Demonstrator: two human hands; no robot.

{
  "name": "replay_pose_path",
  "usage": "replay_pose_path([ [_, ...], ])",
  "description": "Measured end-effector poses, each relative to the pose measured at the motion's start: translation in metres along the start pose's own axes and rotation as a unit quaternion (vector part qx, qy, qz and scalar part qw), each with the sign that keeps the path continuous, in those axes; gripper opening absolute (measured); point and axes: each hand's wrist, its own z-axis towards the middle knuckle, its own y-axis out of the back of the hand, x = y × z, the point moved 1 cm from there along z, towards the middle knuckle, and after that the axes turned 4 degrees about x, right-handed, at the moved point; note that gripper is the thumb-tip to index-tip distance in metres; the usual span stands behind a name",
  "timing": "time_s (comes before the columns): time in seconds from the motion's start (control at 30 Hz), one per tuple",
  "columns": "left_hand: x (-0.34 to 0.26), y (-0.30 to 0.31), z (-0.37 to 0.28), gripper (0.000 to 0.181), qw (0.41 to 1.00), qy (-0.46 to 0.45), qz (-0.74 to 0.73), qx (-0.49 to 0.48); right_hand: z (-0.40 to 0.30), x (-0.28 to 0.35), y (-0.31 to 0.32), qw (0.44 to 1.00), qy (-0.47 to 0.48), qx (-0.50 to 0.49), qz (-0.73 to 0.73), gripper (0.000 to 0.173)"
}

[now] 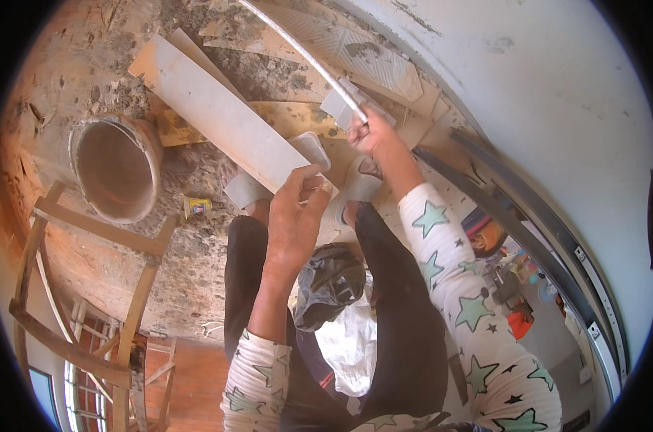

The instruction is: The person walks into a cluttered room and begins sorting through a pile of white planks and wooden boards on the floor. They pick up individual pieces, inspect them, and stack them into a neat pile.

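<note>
My left hand (299, 216) has its fingertips and thumb closed on the near end of a long pale tile strip (224, 116), which slants away to the upper left. A second strip lies partly hidden beneath it. In my right hand (367, 132) is one end of a thin white rod or strip (305, 54) that reaches the top of the view. Small light tile pieces (334, 105) lie just beyond my right hand. Between my feet and under the strip's near part sits a clear plastic lid or tray (315, 148).
A dirty bucket (116, 167) stands at the left, beside a small yellow cup (197, 206) and a wooden frame (99, 229). Large tile pieces (380, 65) lie along the wall. Dark metal rails (499, 210) run down the right. Black and white plastic bags (331, 281) are between my legs.
</note>
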Motion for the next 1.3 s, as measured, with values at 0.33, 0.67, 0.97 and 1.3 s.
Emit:
replay_pose_path([
  [0.33, 0.018, 0.014, 0.015, 0.07, 0.984, 0.01, -0.017, -0.179, -0.094, -0.155, -0.057, 0.992, 0.111, -0.033, 0.046, 0.023],
  [0.67, 0.017, 0.02, 0.027, 0.031, 0.99, -0.002, -0.082, -0.115, -0.178, -0.211, -0.04, 0.999, 0.036, 0.015, 0.008, 0.029],
  [0.97, 0.032, 0.028, 0.027, 0.031, 0.979, -0.093, 0.017, -0.181, -0.189, -0.1, -0.041, 0.703, 0.345, -0.067, -0.619, 0.036],
  [1.3, 0.005, 0.018, 0.023, 0.027, 0.969, -0.062, 0.14, -0.194, -0.131, -0.111, -0.209, 0.456, 0.298, -0.025, -0.838, 0.042],
])
